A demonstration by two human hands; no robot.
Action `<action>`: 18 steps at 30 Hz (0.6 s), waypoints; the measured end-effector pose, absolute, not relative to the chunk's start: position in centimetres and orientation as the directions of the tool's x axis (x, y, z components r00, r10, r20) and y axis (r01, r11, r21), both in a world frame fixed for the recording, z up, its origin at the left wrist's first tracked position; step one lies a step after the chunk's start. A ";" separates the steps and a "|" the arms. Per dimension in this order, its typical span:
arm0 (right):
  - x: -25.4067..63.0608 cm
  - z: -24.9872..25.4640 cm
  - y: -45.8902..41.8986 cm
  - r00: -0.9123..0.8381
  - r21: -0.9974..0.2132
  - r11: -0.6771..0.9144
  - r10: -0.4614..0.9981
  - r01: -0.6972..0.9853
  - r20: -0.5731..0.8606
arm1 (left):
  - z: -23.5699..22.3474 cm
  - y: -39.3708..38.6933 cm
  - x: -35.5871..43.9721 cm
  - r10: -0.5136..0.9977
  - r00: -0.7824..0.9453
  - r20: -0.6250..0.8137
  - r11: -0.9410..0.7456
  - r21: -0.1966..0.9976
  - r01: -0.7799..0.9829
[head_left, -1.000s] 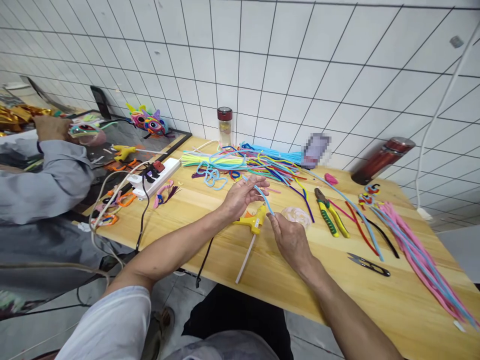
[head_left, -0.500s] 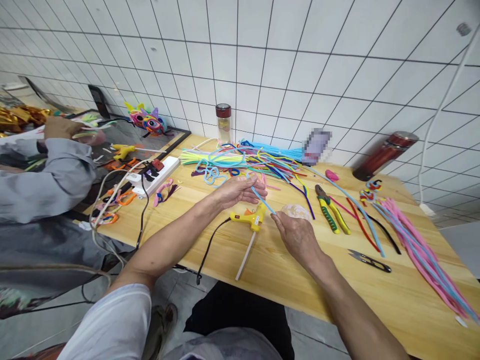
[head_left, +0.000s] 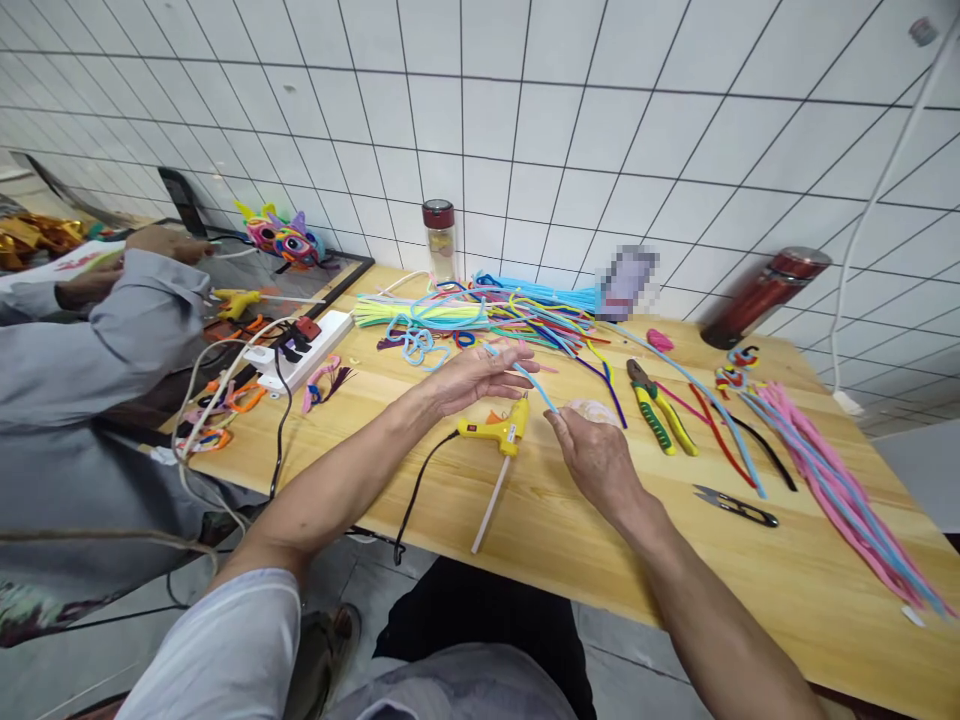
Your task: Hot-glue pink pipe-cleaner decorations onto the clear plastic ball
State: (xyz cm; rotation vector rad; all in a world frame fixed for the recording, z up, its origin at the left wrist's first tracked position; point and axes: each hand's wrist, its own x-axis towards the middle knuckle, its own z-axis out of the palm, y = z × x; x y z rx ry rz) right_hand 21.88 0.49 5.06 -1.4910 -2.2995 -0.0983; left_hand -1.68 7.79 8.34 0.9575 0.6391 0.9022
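Note:
A light-blue pipe cleaner (head_left: 541, 389) stretches between my two hands above the table. My left hand (head_left: 480, 377) holds one part of it against the palm under the thumb, the other fingers fairly straight; a short end sticks out past the thumb. My right hand (head_left: 596, 455) pinches the other end between thumb and forefinger. Just below my left hand a yellow hot glue gun (head_left: 495, 430) lies on the table, a white glue stick (head_left: 491, 505) coming out of its back. A round, pale, clear object (head_left: 596, 411) is partly hidden behind my right hand.
Pipe cleaners in many colours (head_left: 420, 312) are heaped at the back. To the right lie pliers (head_left: 660, 410), thread snips (head_left: 736, 506) and a pink-and-blue bundle (head_left: 840, 490). A power strip (head_left: 315, 350), cords and a co-worker's sleeve (head_left: 150, 330) are at left. Two bottles stand by the wall.
My left fingers have opened out straighter around the pipe cleaner, which now bows slightly. The co-worker's hands have shifted right. The whole view has tilted a little.

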 end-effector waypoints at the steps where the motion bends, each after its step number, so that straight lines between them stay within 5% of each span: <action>1: 21.8 5.1 0.5 -0.352 -0.157 0.428 0.863 0.890 0.363 | 8.2 7.6 -1.4 0.865 0.497 -0.064 0.263 0.902 -0.342; 10: 21.2 5.3 0.0 -0.362 -0.225 0.456 0.860 0.861 0.360 | 7.6 7.3 -0.6 0.898 0.440 -0.027 0.150 0.957 -0.247; 18: 21.9 5.8 0.6 -0.338 -0.106 0.397 0.871 0.912 0.356 | 9.1 8.1 -2.1 0.880 0.468 -0.078 0.189 0.962 -0.197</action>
